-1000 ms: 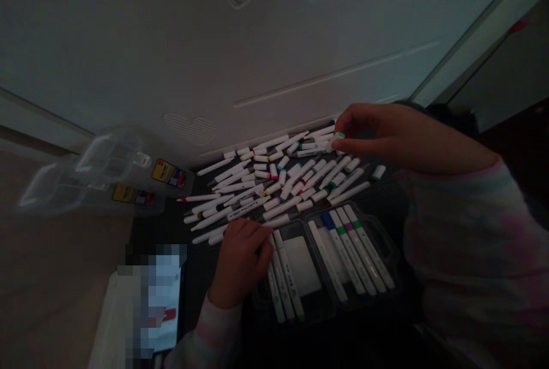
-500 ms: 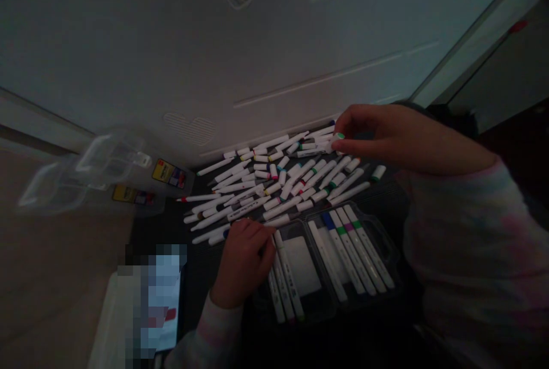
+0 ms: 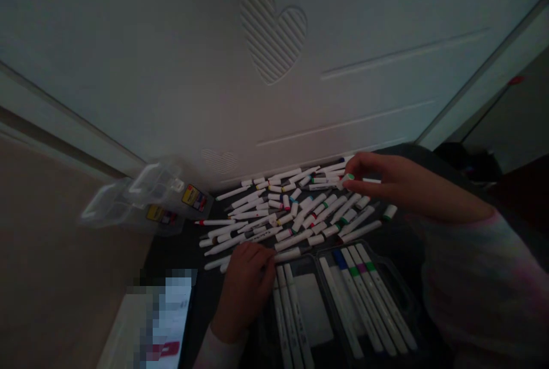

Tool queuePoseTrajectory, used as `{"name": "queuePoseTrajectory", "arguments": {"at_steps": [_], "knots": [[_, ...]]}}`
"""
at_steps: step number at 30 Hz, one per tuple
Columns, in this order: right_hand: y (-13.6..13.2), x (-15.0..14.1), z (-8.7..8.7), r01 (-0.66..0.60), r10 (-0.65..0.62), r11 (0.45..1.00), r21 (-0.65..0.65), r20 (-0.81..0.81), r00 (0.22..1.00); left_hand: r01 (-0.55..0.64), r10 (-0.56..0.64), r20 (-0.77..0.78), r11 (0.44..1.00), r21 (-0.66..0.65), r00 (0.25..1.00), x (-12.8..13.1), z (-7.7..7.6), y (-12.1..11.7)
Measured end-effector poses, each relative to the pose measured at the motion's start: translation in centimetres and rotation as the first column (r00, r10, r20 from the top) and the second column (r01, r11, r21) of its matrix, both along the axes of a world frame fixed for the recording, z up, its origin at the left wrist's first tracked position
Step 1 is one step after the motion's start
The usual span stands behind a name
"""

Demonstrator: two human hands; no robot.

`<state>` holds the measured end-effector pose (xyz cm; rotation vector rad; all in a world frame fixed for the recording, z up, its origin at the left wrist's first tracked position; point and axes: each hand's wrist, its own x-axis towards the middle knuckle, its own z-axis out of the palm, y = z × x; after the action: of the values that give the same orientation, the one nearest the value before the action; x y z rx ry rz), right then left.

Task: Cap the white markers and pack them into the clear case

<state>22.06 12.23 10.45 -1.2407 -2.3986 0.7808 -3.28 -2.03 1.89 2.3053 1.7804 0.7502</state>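
In my right hand [image 3: 377, 177], a white marker cap with a green end [image 3: 347, 179] is pinched between thumb and fingertips, above the far right of a heap of loose markers and caps [image 3: 295, 209]. My left hand [image 3: 246, 289] is closed, its fingers curled by the left edge of an open clear marker case [image 3: 398, 283]; what they hold, if anything, is hidden. Several white markers [image 3: 293, 317] lie side by side in the case's left half. Its right half holds several more markers [image 3: 373, 300], with blue, green and purple bands.
Two clear plastic cases with yellow labels [image 3: 195, 197] stand at the back left. A phone with a lit, blurred screen [image 3: 174, 317] lies at the front left. The dark surface meets a white panel with an embossed heart [image 3: 274, 31] behind the heap.
The camera has tilted upward, so the whole scene sits lower in view. My right hand still pinches the cap over the heap, and my left hand stays by the case.
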Motion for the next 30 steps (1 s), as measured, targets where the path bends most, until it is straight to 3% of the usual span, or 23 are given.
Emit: {"name": "queuePoseTrajectory", "arguments": {"at_steps": [3, 6, 10, 18, 24, 30], "knots": [[-0.1, 0.1, 0.3, 0.005, -0.005, 1.000, -0.012, -0.017, 1.000, -0.081, 0.088, -0.110, 0.994, 0.069, 0.990, -1.5, 1.1, 0.9], [-0.4, 0.1, 0.7, 0.016, -0.016, 1.000, -0.026, -0.031, 0.999, -0.206, 0.188, -0.344, 0.978, -0.015, 0.920, -3.4, 2.7, 2.6], [-0.6, 0.1, 0.9, 0.029, -0.031, 0.998, -0.052, -0.049, 0.998, -0.315, 0.254, -0.461, 0.948, -0.058, 0.850, -5.5, 4.2, 6.1], [-0.7, 0.4, 1.2, 0.006, -0.006, 1.000, 0.002, -0.111, 0.994, -0.454, 0.234, -0.602, 0.857, -0.243, 0.764, -7.1, 2.5, 12.7], [-0.5, 0.7, 1.2, -0.006, 0.012, 0.999, 0.038, -0.144, 0.990, -0.475, 0.189, -0.634, 0.820, -0.319, 0.750, -7.4, 2.0, 13.7], [-0.6, 0.9, 1.3, 0.002, 0.005, 0.999, 0.048, -0.141, 0.990, -0.448, 0.160, -0.616, 0.823, -0.348, 0.772, -7.2, 2.2, 14.0]]}}
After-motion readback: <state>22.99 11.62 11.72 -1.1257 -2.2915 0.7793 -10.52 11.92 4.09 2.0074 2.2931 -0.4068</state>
